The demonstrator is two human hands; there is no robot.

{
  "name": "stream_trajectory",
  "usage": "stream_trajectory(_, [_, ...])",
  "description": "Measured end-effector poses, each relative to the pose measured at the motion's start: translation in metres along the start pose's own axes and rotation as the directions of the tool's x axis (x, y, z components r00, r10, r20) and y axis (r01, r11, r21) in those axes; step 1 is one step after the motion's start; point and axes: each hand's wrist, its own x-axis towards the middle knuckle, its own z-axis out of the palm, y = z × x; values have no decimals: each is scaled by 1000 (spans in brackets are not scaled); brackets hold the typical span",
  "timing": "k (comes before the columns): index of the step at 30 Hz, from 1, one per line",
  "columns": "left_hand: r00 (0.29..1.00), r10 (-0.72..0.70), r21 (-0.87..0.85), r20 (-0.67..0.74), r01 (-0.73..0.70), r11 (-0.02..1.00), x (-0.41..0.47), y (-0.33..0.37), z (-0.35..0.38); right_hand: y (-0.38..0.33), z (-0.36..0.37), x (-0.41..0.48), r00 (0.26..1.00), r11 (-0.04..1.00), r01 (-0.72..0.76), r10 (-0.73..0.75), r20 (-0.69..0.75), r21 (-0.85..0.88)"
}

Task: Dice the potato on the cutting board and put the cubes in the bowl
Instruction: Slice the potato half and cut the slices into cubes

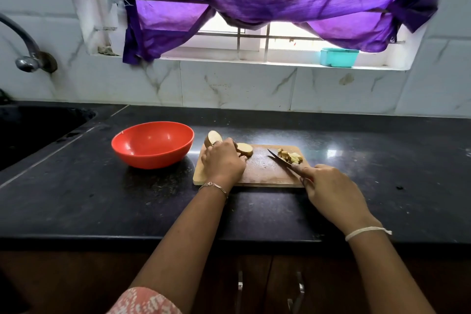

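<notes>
The dicing was partway done. A small heap of potato cubes (290, 157) lay on the far right part of the wooden cutting board (257, 176), while two larger pieces waited uncut at its far left: a thick potato chunk (212, 137) at the board's back corner, cut face showing, and a rounder potato slice (244, 149) just to the right of it. The red bowl (153, 144) stood on the black counter (102, 199) just beside the board's left edge, and no potato showed inside it.

The left hand (223, 160) lay over the gap between the two big pieces with its fingers curled down; it seemed to grip the potato slice by its near edge, though the knuckles hid the actual contact. The right hand (331, 191) was clenched round the handle of a knife (280, 159), forefinger laid along the top, and the dark blade pointed away and to the left, its tip close to the cubes but not in them.

Judging by this, the step in hand was fetching the next piece to the middle of the board. The next move would call for laying the slice flat on its cut face, tucking the left fingertips back from the blade, and cutting strips and then crosswise. Moving the cubes to the bowl was not yet done, and they would have to cross the whole board to get there.
</notes>
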Motion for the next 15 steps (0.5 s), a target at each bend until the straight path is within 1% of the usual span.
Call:
stream_trajectory(10, [999,7,-152,31,-2,988,1,-1,-8,-7,4,3,999,999,-33,33,-32,-23])
stream_trajectory(13, [1000,13,-174,17,-10,985,2,-4,-8,-14,8,0,992,997,-41,47,-115,60])
stream_trajectory(15, [1000,14,-141,-3,-14,990,2,-8,-9,-22,12,-5,983,991,-15,40,-179,136])
